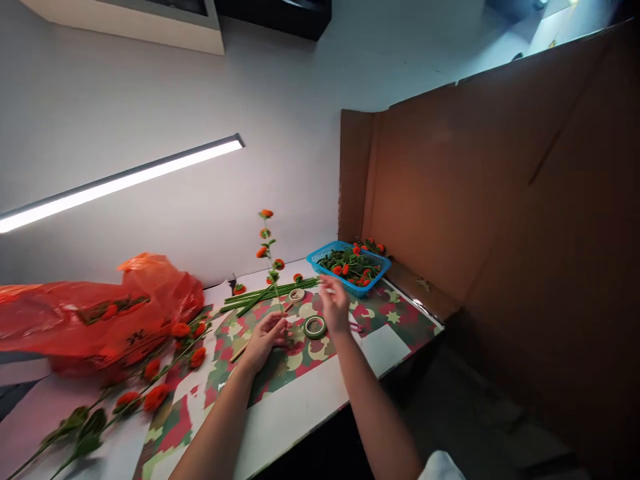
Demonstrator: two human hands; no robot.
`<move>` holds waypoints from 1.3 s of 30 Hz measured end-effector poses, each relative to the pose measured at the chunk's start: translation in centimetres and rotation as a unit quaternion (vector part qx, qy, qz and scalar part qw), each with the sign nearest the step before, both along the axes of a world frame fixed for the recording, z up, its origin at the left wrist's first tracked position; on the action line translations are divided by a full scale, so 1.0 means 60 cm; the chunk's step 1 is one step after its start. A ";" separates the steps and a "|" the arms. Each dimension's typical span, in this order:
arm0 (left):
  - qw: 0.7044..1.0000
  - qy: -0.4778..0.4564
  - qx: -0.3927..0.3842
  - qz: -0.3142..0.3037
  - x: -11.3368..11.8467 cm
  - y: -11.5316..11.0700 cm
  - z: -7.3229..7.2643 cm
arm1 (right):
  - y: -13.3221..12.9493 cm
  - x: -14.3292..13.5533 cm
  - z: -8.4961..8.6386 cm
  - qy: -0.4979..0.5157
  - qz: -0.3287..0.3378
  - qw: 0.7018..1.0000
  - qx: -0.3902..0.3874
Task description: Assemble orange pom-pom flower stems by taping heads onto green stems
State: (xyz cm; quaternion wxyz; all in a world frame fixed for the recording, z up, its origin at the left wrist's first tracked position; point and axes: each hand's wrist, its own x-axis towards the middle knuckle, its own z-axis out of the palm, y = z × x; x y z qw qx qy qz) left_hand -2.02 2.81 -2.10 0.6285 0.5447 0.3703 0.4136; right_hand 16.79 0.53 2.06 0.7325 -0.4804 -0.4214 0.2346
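My left hand [270, 339] is closed around the lower stem of an artificial flower stalk [274, 267]. The stalk stands nearly upright, with small orange blooms and green leaves spaced along it. To the right, my right hand [334, 303] is raised over the table, its fingers apart and nothing visible in them. Between the hands lies a roll of green tape [315, 327], and behind it a paler roll [297, 295]. Several green stems [255, 299] lie in a bundle behind my left hand. A thin wooden stick [239, 353] is partly hidden by that hand.
A blue basket [313, 259] of orange flowers and leaves stands at the back right, before a cardboard panel [450, 187]. A red plastic bag [165, 293] fills the left side. Finished-looking flower stalks [156, 397] lie in front of it. A pink-handled tool [356, 327] is behind my right wrist.
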 end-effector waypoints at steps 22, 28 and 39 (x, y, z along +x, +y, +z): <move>0.994 0.045 0.102 0.021 0.025 -0.006 -0.002 | -0.007 0.444 0.000 -0.259 -0.240 0.893 -0.279; 0.991 0.040 0.126 0.025 0.022 -0.002 -0.007 | -0.040 0.395 0.026 -0.147 -0.235 0.951 -0.135; 0.980 0.059 0.171 0.087 0.033 -0.009 -0.018 | 0.025 0.030 -0.010 0.177 0.111 0.977 -0.029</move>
